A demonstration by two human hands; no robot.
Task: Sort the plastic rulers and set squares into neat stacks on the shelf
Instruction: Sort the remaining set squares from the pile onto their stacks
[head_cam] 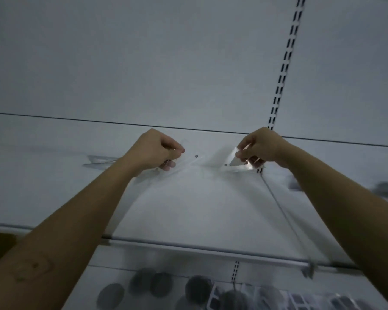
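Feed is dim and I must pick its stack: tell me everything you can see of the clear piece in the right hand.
The clear piece looks like thin, flat transparent plastic, with a pointed corner catching white glare and a small round hole near its left end. The right hand pinches its right part between thumb and fingers, holding it over the white shelf near the back. Full outline and markings are too faint to tell.
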